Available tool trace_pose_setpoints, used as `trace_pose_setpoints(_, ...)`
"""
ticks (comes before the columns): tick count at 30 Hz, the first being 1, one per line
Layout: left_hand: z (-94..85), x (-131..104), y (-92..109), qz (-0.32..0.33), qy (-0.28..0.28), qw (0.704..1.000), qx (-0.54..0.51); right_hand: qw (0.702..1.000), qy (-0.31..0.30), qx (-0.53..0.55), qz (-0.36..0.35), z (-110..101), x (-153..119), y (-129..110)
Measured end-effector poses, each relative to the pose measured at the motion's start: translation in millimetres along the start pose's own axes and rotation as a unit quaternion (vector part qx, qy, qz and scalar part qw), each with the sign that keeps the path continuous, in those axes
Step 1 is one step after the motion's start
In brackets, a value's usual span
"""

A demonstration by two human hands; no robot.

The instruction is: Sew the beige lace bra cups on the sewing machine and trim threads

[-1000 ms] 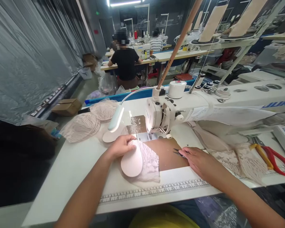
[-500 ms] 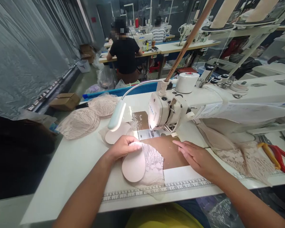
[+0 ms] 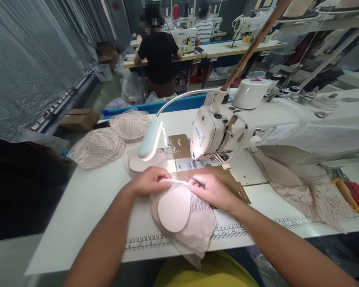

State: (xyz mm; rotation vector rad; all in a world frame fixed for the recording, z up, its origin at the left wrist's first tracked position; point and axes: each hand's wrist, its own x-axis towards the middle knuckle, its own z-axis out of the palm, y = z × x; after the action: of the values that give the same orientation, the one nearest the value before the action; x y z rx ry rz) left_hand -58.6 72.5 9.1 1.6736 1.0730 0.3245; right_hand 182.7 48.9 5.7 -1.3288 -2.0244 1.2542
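My left hand [image 3: 151,181] pinches the upper left edge of a pale lace bra cup piece [image 3: 202,215]. A smooth pale foam cup pad [image 3: 174,209] lies against the lace. On the other side, my right hand [image 3: 214,189] grips the same top edge, with thin dark tweezers [image 3: 198,182] pointing out between its fingers. The lace hangs toward the table's front edge. Just beyond both hands is the sewing machine's needle area [image 3: 194,162]. Another pale foam cup [image 3: 148,161] rests to the left of the needle plate, partly under the lamp.
Two lace cups [image 3: 97,148] lie at the table's left. A lamp [image 3: 150,139] hangs low beside the sewing machine head [image 3: 215,133]. At right are more lace pieces [image 3: 305,195] and red-and-yellow-handled scissors [image 3: 357,197]. A printed ruler [image 3: 236,230] runs along the front edge. A person [image 3: 158,56] sits further back.
My right hand has moved left from the brown board and taken hold of the lace's top edge. The lace now spreads wider and hangs lower. The camera view has shifted slightly.
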Motion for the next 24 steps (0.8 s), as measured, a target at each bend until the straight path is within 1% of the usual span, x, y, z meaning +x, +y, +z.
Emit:
trace_pose_setpoints(3, -15.1, -6.0, -6.3, -0.014, 0.03, 0.999, 0.015, 1.0, -0.004, -0.002, 0.009, -0.8, -3.0, 0.5)
trace_pose_setpoints(5, -18.1, -8.5, -5.9, 0.001, 0.044, 0.999, 0.017, 1.0, -0.007, -0.005, 0.007, -1.2, -2.9, 0.2)
trace_pose_setpoints(9, -10.6, -10.5, 4.2, 0.05, 0.068, 0.996, 0.025, 1.0, 0.01, -0.012, -0.007, -0.2, -2.3, 2.4)
trace_pose_setpoints(12, -2.9, -11.2, 12.8, 0.047, 0.082, 0.995, 0.045, 1.0, 0.013, -0.012, -0.006, 1.3, -3.1, 5.0)
trace_pose_setpoints(15, -0.4, -11.8, 16.4, 0.032, 0.072, 0.995, 0.064, 1.0, 0.012, -0.014, 0.003, 1.6, -3.3, 6.3)
trace_pose_setpoints(18, -3.1, -12.5, 13.2, 0.014, 0.047, 0.996, 0.07, 0.999, 0.017, -0.037, -0.001, -0.3, -1.6, 7.4)
trace_pose_setpoints(20, -5.6, -12.2, 8.5, -0.003, 0.047, 0.996, 0.072, 0.998, 0.029, -0.062, -0.01, -2.6, 0.0, 8.6)
trace_pose_setpoints(22, -6.3, -10.3, 3.4, -0.009, 0.07, 0.996, 0.064, 0.995, 0.036, -0.094, -0.016, -6.1, 0.9, 10.1)
trace_pose_setpoints(24, -4.3, -5.9, -0.3, -0.003, 0.109, 0.993, 0.047, 0.992, 0.024, -0.122, -0.018, -11.5, 0.3, 11.2)
